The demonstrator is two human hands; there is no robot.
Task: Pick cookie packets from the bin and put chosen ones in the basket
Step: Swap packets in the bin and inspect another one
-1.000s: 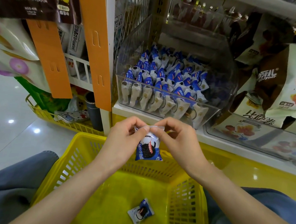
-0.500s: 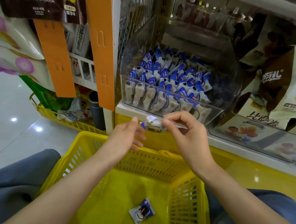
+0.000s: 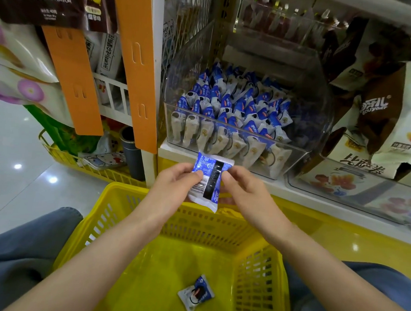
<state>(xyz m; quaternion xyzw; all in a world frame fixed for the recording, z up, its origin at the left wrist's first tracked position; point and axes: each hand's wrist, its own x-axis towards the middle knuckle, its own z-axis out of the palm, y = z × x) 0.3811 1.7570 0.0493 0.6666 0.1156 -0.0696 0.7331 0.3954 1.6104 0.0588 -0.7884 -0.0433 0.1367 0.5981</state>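
Cookie packet point(image 3: 207, 182), barcode side facing me, hangs over the far rim of the yellow basket point(image 3: 148, 214). I see my left hand point(image 3: 173, 184) pinching its left edge and my right hand point(image 3: 248, 194) pinching its right edge. A second packet point(image 3: 196, 294) lies on the basket floor. Just beyond, the clear bin point(image 3: 317, 119) of packets stands on the shelf point(image 3: 294, 187).
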